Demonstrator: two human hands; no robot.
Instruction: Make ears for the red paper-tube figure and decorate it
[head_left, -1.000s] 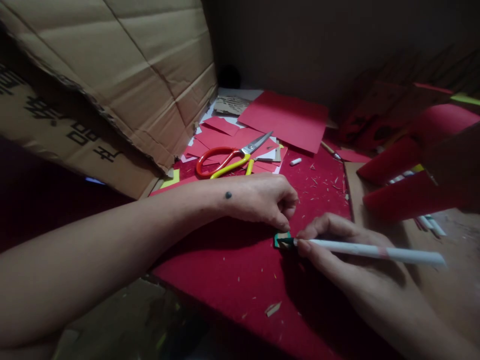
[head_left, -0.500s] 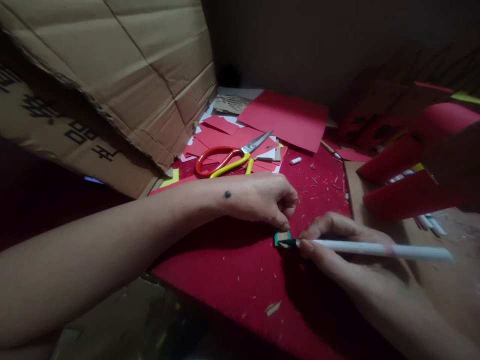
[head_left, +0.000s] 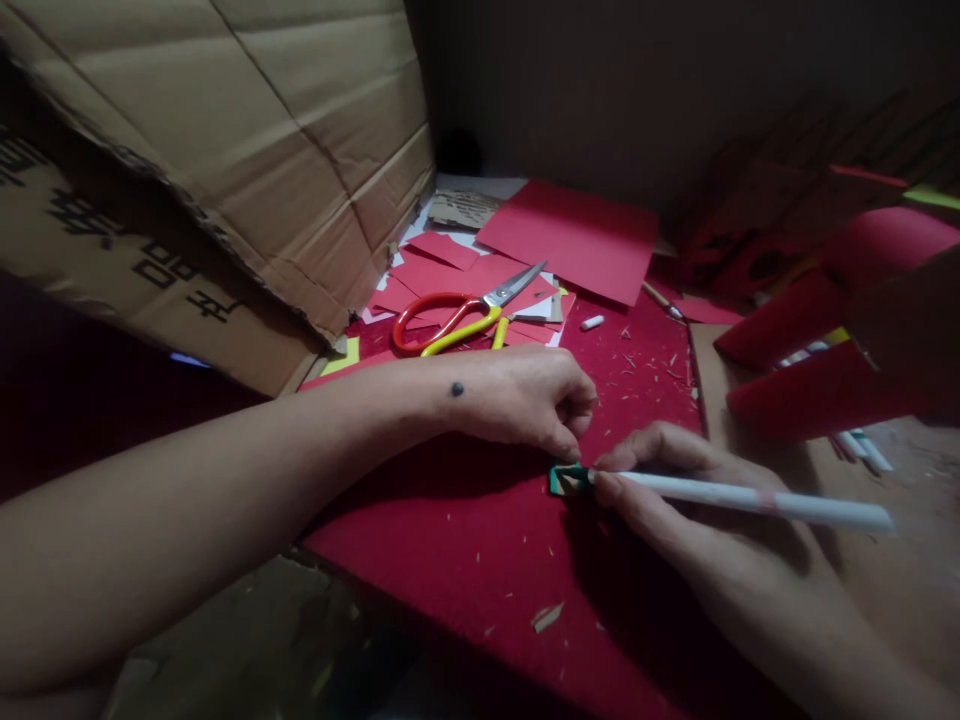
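My right hand grips a white felt-tip marker in a pen hold. Its dark green tip rests on a small piece of tan cardboard, which has green colour along its edges. My left hand lies on the red cloth with curled fingers, its thumb pressed against the far edge of that piece. Just beyond the left wrist lie scissors with red and yellow handles, blades pointing away to the right, on scraps of red paper.
A large cardboard box stands on the left. Red paper tubes stand on a cardboard sheet at the right, near several markers. A white marker cap and shavings lie on the red cloth.
The marker's tip has shifted across the small cardboard piece, and its rear end has dipped slightly and moved left. More green shows on the piece. My left hand stays in place.
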